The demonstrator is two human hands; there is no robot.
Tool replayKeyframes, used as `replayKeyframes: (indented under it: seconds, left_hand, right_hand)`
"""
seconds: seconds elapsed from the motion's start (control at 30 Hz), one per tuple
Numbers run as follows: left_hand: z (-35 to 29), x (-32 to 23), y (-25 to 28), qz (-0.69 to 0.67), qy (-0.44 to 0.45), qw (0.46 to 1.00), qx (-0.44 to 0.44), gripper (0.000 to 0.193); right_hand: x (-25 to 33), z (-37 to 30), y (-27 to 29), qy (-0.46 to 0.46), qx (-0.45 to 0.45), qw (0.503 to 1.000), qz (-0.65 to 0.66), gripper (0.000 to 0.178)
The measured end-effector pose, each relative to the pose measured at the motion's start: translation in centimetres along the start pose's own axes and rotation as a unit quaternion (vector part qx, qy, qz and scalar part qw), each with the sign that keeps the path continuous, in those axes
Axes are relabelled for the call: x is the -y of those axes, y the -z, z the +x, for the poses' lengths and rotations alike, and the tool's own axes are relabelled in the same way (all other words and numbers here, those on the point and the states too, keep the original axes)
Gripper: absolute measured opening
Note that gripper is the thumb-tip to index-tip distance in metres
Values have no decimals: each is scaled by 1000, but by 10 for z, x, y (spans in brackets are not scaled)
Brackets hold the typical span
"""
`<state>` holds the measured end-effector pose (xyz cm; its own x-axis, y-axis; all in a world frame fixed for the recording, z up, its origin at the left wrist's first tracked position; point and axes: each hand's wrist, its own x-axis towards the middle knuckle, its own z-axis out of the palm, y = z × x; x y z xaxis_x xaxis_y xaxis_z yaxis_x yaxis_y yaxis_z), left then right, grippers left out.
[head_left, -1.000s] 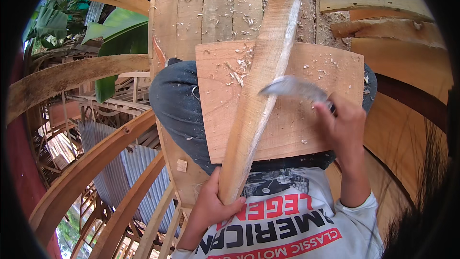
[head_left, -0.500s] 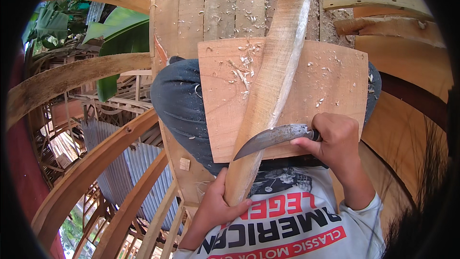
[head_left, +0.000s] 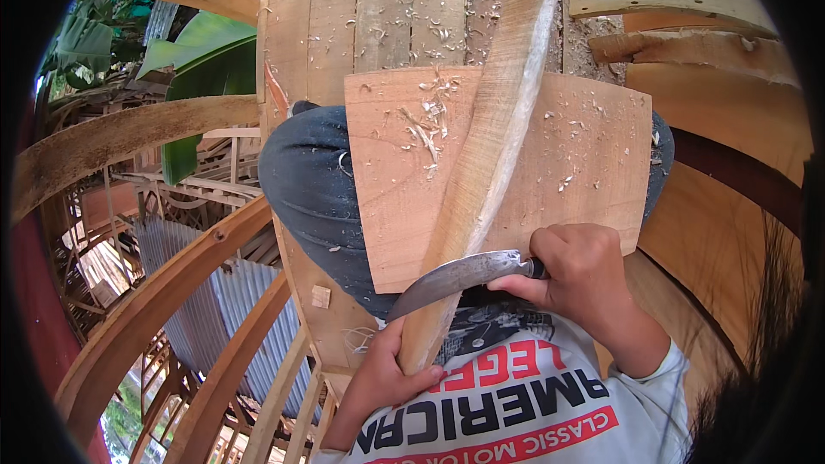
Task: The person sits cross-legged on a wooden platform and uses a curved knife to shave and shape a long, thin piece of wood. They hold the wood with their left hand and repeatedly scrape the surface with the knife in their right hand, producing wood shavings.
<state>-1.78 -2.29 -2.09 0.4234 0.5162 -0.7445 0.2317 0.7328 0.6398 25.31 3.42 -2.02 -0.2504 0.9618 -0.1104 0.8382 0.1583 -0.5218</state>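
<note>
A long wooden piece (head_left: 494, 137) is being held in front of the body, across a flat board (head_left: 593, 155) that is being supported on the lap. Its near end is being gripped by the left hand (head_left: 391, 369), with the thumb being laid along the right side and the fingers being wrapped on the left. The long axis is being pointed away from the body and tilted to the right, and the far end is being cut off by the top of the view.

The handle of a knife (head_left: 460, 275) is being closed upon by the right hand (head_left: 580, 271), which is being kept to the right of the wood, apart from it. The left hand is thus being placed nearer, directly on the piece. The blade is being carried crosswise over the near part, with its tip being reached past the left edge, just beside the left hand; whether the surface is being touched by the blade cannot be told.

The pale right edge of the wood is being turned toward the right hand. On that side, room is being offered over the board's right half, where shavings (head_left: 567, 180) are being scattered. Behind the near end, space is being limited by the shirt (head_left: 516, 378); at far left, curved wooden ribs (head_left: 163, 309) are being seen.
</note>
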Motion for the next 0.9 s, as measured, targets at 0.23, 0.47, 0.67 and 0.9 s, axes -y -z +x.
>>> replayKeyframes:
  seconds: [0.23,0.47,0.67,0.9]
  left_hand:
    - [-2,1,1,-8,0,1000,20,75]
    - [0,-1,2,-53,43,997,36,77]
    - [1,-6,2,-71,57,994,60,80]
    - [-6,-5,0,-50,51,995,71,79]
  right_hand:
    - [-60,21,18,-210,-142,966,-52,59]
    - [-33,-3,37,-108,-64,991,-38,57]
    - [-24,6,9,-17,-27,998,-51,60]
    - [-106,15,40,-317,-212,922,-69,58]
